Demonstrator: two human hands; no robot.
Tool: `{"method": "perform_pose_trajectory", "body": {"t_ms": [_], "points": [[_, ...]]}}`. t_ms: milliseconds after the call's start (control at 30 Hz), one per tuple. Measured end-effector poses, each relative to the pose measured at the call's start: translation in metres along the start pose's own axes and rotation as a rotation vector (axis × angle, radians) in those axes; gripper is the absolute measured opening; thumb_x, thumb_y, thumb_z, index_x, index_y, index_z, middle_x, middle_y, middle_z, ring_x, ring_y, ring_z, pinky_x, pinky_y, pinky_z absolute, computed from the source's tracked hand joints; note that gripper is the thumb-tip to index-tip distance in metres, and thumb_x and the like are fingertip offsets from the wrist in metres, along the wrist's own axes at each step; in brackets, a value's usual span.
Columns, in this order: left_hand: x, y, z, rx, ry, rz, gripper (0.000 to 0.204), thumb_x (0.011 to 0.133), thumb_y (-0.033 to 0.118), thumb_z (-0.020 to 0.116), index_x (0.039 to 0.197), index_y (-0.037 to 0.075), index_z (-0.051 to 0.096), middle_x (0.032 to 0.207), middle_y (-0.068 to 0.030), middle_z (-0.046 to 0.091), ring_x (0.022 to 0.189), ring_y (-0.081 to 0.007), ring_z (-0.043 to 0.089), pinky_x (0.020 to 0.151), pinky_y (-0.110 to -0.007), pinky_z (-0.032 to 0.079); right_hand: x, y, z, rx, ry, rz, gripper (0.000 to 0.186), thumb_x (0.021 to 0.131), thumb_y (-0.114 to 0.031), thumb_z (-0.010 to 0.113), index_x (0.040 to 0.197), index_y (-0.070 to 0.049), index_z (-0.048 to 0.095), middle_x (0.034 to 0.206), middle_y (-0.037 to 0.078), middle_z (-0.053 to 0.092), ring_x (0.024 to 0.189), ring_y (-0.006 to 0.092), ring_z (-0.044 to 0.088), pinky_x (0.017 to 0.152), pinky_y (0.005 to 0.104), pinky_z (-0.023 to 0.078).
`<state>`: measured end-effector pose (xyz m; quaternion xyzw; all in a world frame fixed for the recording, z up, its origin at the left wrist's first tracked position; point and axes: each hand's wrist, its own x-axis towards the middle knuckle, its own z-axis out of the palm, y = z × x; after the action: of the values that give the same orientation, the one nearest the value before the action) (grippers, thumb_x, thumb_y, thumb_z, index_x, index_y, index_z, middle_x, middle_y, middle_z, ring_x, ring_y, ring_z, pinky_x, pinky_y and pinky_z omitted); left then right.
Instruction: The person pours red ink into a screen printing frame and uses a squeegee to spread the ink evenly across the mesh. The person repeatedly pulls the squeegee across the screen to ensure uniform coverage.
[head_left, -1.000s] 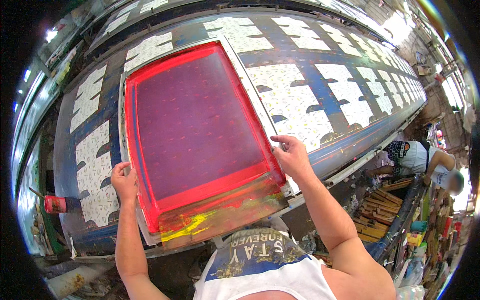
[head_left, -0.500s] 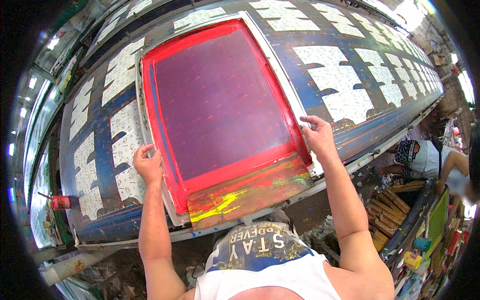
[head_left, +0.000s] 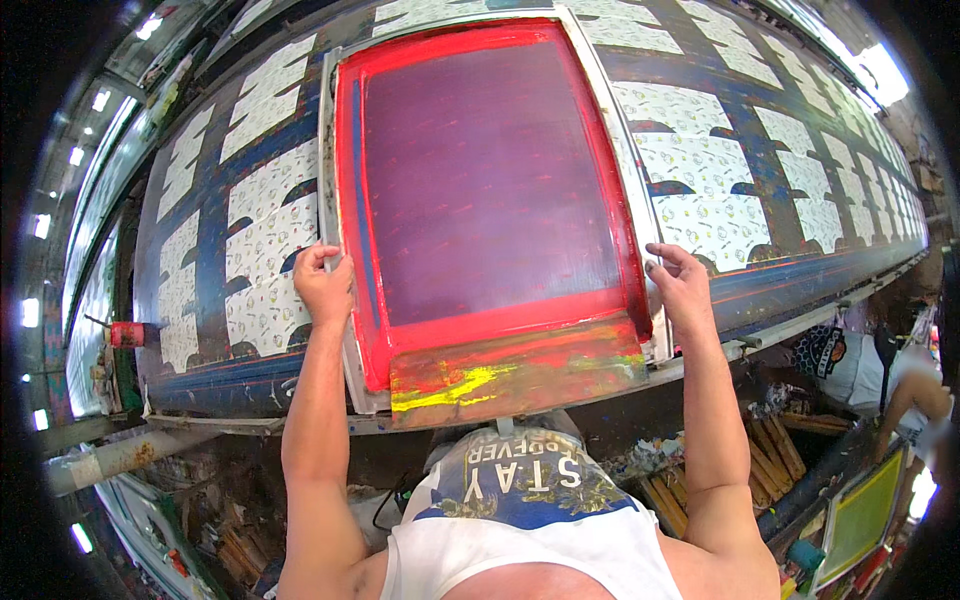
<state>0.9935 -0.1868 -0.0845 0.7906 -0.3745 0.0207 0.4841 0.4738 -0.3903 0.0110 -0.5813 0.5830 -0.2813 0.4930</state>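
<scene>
A large screen-printing frame (head_left: pixel 598 110) lies in front of me on the long table, with purple mesh (head_left: pixel 490 190) and a broad red border. At its left rail is my left hand (head_left: pixel 325 285), fingers and thumb pinched on the edge. My right hand (head_left: pixel 682 288) grips the opposite rail between thumb and curled fingers; its fingertips look stained dark. Across the frame's near end sits a flat board (head_left: pixel 520 378) smeared with yellow, red and green ink. The undersides of both rails, and what the mesh covers, are hidden.
White patterned fabric pieces (head_left: pixel 695 185) lie in rows on the dark blue table (head_left: pixel 775 295), on both sides of the frame. A red can (head_left: pixel 127 334) is at the left end. Wooden pieces (head_left: pixel 770 455) are below right, near another person (head_left: pixel 905 390).
My view has turned. Both hands keep to the rails, and the frame now shows closer to the fabric pieces on its right than before.
</scene>
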Motion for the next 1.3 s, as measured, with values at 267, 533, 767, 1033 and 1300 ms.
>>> {"method": "perform_pose_trajectory", "body": {"t_ms": [267, 533, 767, 1033, 1300], "points": [[-0.003, -0.008, 0.004, 0.019, -0.019, -0.007, 0.020, 0.083, 0.003, 0.090, 0.098, 0.003, 0.077, 0.129, -0.0190, 0.076, 0.110, -0.0216, 0.077, 0.095, -0.035, 0.060, 0.002, 0.022, -0.010, -0.006, -0.049, -0.003, 0.040, 0.099, 0.000, 0.071, 0.139, 0.001, 0.076, 0.107, 0.009, 0.078, 0.091, 0.0125, 0.066, 0.080, 0.0303, 0.054], [-0.007, -0.025, 0.015, 0.058, -0.077, 0.023, 0.022, 0.083, 0.005, 0.091, 0.102, 0.006, 0.078, 0.123, -0.0139, 0.075, 0.102, -0.0195, 0.073, 0.091, -0.034, 0.058, -0.048, 0.007, 0.007, -0.713, 0.042, -0.636, 0.049, 0.097, -0.011, 0.082, 0.145, -0.008, 0.072, 0.154, 0.029, 0.062, 0.144, 0.0490, 0.057, 0.122, 0.0549, 0.048], [-0.008, -0.016, 0.017, 0.215, -0.064, 0.045, 0.038, 0.078, 0.013, 0.090, 0.115, 0.011, 0.084, 0.111, -0.0094, 0.076, 0.110, -0.0306, 0.070, 0.103, -0.044, 0.055, -0.135, -0.014, 0.057, -0.804, -0.603, -0.952, 0.050, 0.091, -0.023, 0.080, 0.140, -0.013, 0.072, 0.151, 0.017, 0.067, 0.140, 0.0396, 0.064, 0.111, 0.0562, 0.055], [-0.011, -0.002, 0.021, 0.315, -0.020, 0.146, 0.041, 0.083, 0.020, 0.088, 0.122, 0.011, 0.085, 0.119, -0.0144, 0.076, 0.119, -0.0361, 0.068, 0.108, -0.049, 0.053, -0.144, -0.035, 0.083, -0.961, -0.451, -0.994, 0.048, 0.088, -0.011, 0.072, 0.136, -0.011, 0.074, 0.139, 0.012, 0.074, 0.129, 0.0341, 0.070, 0.103, 0.0508, 0.058], [-0.010, 0.004, 0.021, 0.249, -0.038, 0.097, 0.039, 0.101, 0.040, 0.078, 0.119, 0.006, 0.085, 0.117, -0.0144, 0.074, 0.120, -0.0334, 0.067, 0.115, -0.050, 0.045, -0.126, -0.088, 0.137, -1.129, -0.572, -0.740, 0.050, 0.087, -0.002, 0.072, 0.135, -0.015, 0.079, 0.125, 0.012, 0.080, 0.113, 0.0358, 0.076, 0.094, 0.0488, 0.061]]}}
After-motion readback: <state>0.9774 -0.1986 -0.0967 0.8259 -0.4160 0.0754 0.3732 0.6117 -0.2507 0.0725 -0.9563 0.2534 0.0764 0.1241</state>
